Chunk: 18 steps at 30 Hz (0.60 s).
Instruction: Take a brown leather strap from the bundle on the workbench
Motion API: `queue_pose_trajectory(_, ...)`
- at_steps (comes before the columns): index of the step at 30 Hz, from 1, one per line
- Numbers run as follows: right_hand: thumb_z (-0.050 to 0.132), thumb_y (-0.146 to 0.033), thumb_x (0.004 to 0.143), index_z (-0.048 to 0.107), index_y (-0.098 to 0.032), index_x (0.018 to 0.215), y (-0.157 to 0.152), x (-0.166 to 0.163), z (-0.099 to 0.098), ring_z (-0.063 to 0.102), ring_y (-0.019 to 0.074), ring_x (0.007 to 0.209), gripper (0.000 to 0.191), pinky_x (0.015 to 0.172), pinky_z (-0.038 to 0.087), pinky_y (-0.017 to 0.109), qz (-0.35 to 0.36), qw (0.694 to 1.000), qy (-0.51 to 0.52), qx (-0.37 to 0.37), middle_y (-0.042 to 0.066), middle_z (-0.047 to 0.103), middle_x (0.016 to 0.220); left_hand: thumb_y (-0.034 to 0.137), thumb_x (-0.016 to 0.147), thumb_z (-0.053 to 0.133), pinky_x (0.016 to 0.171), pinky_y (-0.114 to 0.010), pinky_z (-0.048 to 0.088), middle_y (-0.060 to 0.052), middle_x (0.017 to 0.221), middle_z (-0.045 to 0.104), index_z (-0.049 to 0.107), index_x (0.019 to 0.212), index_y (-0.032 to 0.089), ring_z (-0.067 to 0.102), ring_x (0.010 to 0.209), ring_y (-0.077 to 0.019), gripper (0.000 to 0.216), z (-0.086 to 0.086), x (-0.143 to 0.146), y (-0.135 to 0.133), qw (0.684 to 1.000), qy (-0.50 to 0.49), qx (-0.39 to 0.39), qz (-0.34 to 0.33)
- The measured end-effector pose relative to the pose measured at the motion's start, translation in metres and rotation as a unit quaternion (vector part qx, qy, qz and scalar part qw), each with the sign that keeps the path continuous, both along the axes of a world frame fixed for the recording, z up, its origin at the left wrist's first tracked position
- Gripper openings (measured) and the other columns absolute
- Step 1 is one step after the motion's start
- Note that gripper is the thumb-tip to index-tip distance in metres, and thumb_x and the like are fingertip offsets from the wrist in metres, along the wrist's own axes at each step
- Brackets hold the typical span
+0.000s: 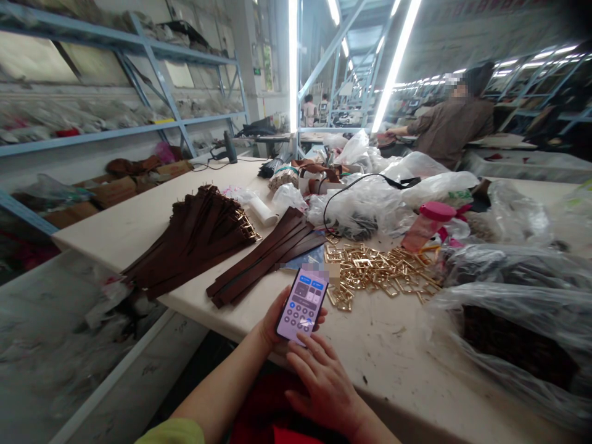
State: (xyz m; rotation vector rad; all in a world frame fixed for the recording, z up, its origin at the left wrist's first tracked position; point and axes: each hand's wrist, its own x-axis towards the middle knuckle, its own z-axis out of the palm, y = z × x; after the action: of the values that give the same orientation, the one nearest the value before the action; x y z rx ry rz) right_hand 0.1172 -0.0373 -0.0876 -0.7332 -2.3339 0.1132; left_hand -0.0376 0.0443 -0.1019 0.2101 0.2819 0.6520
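My left hand (271,324) cradles the slim, glossy lavender-screened smartphone (303,304) above the worktop (383,345) edge, fingers wrapped around its sides, while my right hand (326,385), fingers loosely spread, taps it; rigid, light, slippery, I judge, best gripped by the edges.

My left hand (272,320) is raised from a bare forearm, palm up, fingers curled in a cradling grip. My right hand (326,385) lies below it, palm down, fingers spread, fingertips pointing forward and left.
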Motion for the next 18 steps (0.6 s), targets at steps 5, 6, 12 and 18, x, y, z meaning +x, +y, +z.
queue_pose_trajectory(5,0.052,-0.039,0.077,0.055,-0.017,0.107,0.004,0.002,-0.001,0.045,0.0234,0.117,0.037,0.101,0.03,0.039,-0.005,1.0,-0.016,-0.002,0.006,0.063,0.111,0.065,0.079,0.033,0.089,-0.036,0.036,-0.021,0.114,0.057,0.043,0.123,-0.002,0.057,0.099,-0.0277,0.081,-0.002,-0.001,0.001,1.0,0.002,-0.006,-0.003)
queue_pose_trajectory(6,0.052,-0.039,0.077,0.056,-0.017,0.106,0.005,0.002,-0.001,0.045,0.0234,0.117,0.036,0.101,0.031,0.039,-0.008,1.0,-0.018,0.0,0.006,0.062,0.112,0.064,0.079,0.034,0.089,-0.036,0.036,-0.021,0.114,0.057,0.043,0.123,-0.002,0.057,0.099,-0.0279,0.08,-0.002,-0.001,0.001,1.0,0.004,-0.007,-0.002)
queue_pose_trajectory(12,0.052,-0.039,0.078,0.051,-0.014,0.116,0.018,0.009,0.0,0.036,0.0266,0.124,0.046,0.1,0.032,0.045,-0.082,0.996,-0.035,0.009,0.012,0.048,0.13,0.063,0.08,0.032,0.089,-0.035,0.036,-0.022,0.111,0.058,0.041,0.125,-0.002,0.057,0.099,-0.0273,0.08,0.0,0.0,-0.001,1.0,0.005,-0.018,0.013)
queue_pose_trajectory(18,0.051,-0.039,0.078,0.049,-0.015,0.118,0.021,0.02,0.002,0.035,0.0268,0.125,0.046,0.1,0.033,0.046,-0.096,0.995,-0.036,0.014,0.012,0.048,0.13,0.064,0.079,0.03,0.083,-0.036,0.039,-0.021,0.105,0.061,0.041,0.125,-0.003,0.059,0.091,-0.0274,0.082,0.008,0.002,-0.003,1.0,0.011,-0.024,0.002)
